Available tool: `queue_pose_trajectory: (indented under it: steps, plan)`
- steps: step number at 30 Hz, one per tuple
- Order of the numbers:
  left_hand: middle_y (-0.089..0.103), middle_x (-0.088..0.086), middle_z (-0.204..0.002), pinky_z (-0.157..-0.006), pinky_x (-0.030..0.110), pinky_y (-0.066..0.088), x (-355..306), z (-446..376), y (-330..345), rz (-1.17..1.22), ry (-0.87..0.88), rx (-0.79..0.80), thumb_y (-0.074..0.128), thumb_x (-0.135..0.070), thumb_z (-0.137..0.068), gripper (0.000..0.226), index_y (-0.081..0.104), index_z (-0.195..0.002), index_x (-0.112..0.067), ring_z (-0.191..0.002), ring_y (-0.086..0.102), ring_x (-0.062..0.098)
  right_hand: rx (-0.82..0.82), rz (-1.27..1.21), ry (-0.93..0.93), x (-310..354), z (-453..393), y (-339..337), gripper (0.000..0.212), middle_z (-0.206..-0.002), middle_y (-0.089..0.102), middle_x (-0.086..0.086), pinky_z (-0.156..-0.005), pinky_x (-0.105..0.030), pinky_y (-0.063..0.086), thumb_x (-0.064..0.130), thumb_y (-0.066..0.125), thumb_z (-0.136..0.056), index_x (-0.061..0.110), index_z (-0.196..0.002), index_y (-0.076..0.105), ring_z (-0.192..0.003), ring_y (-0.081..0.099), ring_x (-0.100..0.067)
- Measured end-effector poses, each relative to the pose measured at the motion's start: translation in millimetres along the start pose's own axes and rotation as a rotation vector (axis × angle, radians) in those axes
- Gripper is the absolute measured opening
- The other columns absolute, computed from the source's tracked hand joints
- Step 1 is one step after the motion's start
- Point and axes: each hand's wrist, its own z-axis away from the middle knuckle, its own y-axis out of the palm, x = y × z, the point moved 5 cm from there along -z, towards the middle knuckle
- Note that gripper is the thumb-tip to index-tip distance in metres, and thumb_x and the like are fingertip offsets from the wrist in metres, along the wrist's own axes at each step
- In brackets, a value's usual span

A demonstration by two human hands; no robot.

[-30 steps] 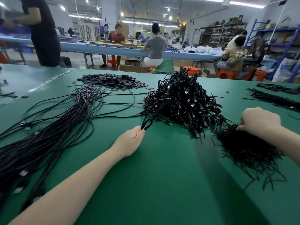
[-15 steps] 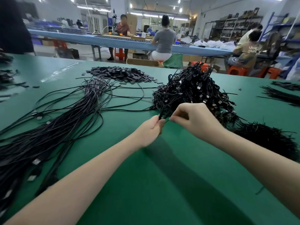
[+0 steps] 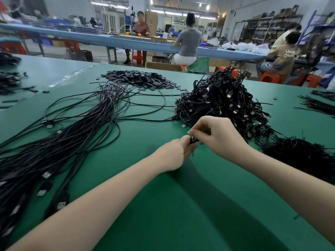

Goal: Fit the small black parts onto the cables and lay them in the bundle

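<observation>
My left hand (image 3: 173,154) and my right hand (image 3: 218,136) meet at the middle of the green table (image 3: 181,205), both pinching a thin black cable (image 3: 193,141) between their fingertips. The cable's end hangs a short way below the fingers. Whether a small black part sits on it is hidden by the fingers. A long bundle of laid-out cables (image 3: 59,147) stretches along the left. A tangled heap of cables (image 3: 223,100) with metal plugs rises just behind my right hand. A flat pile of small black parts (image 3: 137,79) lies further back.
A dark mound of thin black ties (image 3: 301,154) lies at the right, beside my right forearm. More black strands (image 3: 319,104) sit at the far right edge, and other cable heaps (image 3: 9,78) at the far left. People work at a blue bench (image 3: 126,41) behind.
My right hand came from the mound of ties at the right over to my left hand and now pinches the cable with it. Both hands drew slightly nearer to me.
</observation>
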Motion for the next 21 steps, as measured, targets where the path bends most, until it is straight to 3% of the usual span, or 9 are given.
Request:
queue_pose_trajectory:
  steps: [3, 5, 7, 10, 13, 15, 17, 21]
  plan:
    - [0.039, -0.002, -0.07, -0.061, 0.034, 0.03, -0.7, -0.8, 1.9, -0.131, -0.012, -0.015, 0.033, -0.038, -0.102, 0.024, 0.028, -0.088, -0.02, -0.065, 0.039, 0.026, 0.049, 0.054, -0.03, 5.9, 1.2, -4.1, 0.009, -0.07, 0.065, 0.012, -0.062, -0.017, 0.045, 0.027, 0.07, -0.085, 0.023, -0.078, 0.066, -0.065, 0.06, 0.001]
    - [0.043, -0.003, -0.071, -0.06, 0.033, 0.029, -5.5, -1.3, 4.8, -0.416, 0.019, -0.035, 0.03, -0.038, -0.103, 0.023, 0.03, -0.089, -0.02, -0.061, 0.04, 0.026, 0.102, 0.452, -0.238, 16.5, -1.3, -8.3, 0.015, -0.08, 0.068, 0.008, -0.068, -0.03, 0.047, 0.037, 0.066, -0.086, 0.022, -0.082, 0.068, -0.075, 0.063, -0.011]
    - [0.05, -0.007, -0.071, -0.061, 0.032, 0.029, -16.6, 0.8, 7.4, -0.673, 0.164, -0.088, 0.032, -0.034, -0.103, 0.02, 0.039, -0.092, -0.019, -0.056, 0.048, 0.025, 0.197, 0.695, -0.424, 21.6, -8.0, -9.9, 0.02, -0.08, 0.066, 0.012, -0.071, -0.032, 0.045, 0.044, 0.064, -0.085, 0.025, -0.078, 0.065, -0.076, 0.061, -0.01]
    - [0.066, -0.001, -0.07, -0.06, 0.03, 0.035, -33.2, 9.9, 8.1, -0.739, 0.437, -0.189, 0.041, -0.033, -0.099, 0.027, 0.054, -0.086, -0.014, -0.062, 0.064, 0.026, 0.512, 0.366, -0.165, -4.4, -20.5, -18.8, 0.022, -0.064, 0.059, 0.017, -0.057, -0.013, 0.04, 0.043, 0.068, -0.083, 0.028, -0.07, 0.059, -0.058, 0.052, 0.004]
    - [0.062, -0.001, -0.062, -0.057, 0.031, 0.037, -42.3, 18.3, 6.0, -0.587, 0.562, -0.288, 0.039, -0.033, -0.096, 0.029, 0.05, -0.077, -0.015, -0.057, 0.059, 0.025, 0.693, -0.083, 0.211, -40.2, -8.9, -14.2, 0.026, -0.054, 0.056, 0.015, -0.046, -0.01, 0.034, 0.037, 0.065, -0.085, 0.017, -0.07, 0.059, -0.046, 0.044, 0.003]
    - [0.058, 0.001, -0.068, -0.058, 0.036, 0.032, -38.0, 16.0, 7.2, -0.226, 0.431, -0.223, 0.038, -0.03, -0.101, 0.026, 0.041, -0.081, -0.014, -0.062, 0.054, 0.029, 0.597, -0.475, 0.386, -54.7, 1.9, 0.6, 0.02, -0.06, 0.059, 0.011, -0.05, -0.013, 0.038, 0.024, 0.062, -0.089, 0.014, -0.073, 0.056, -0.054, 0.05, -0.001]
    - [0.053, -0.008, -0.066, -0.059, 0.035, 0.034, -24.1, 8.8, 5.2, 0.167, 0.208, -0.237, 0.038, -0.028, -0.103, 0.026, 0.044, -0.085, -0.01, -0.06, 0.048, 0.015, 0.352, -0.752, 0.474, -58.9, 6.9, 17.1, 0.016, -0.069, 0.066, 0.006, -0.055, -0.015, 0.044, 0.025, 0.064, -0.085, 0.016, -0.075, 0.056, -0.066, 0.061, -0.004]
    - [0.054, -0.03, -0.059, -0.055, 0.013, 0.034, -10.1, 3.7, -0.3, 0.515, -0.005, -0.333, 0.036, -0.026, -0.104, 0.029, 0.045, -0.077, -0.025, -0.053, 0.044, -0.006, -0.14, -0.788, 0.454, -52.7, 7.1, 43.4, 0.019, -0.068, 0.069, 0.007, -0.06, -0.02, 0.051, 0.02, 0.061, -0.093, 0.014, -0.074, 0.06, -0.068, 0.064, -0.004]
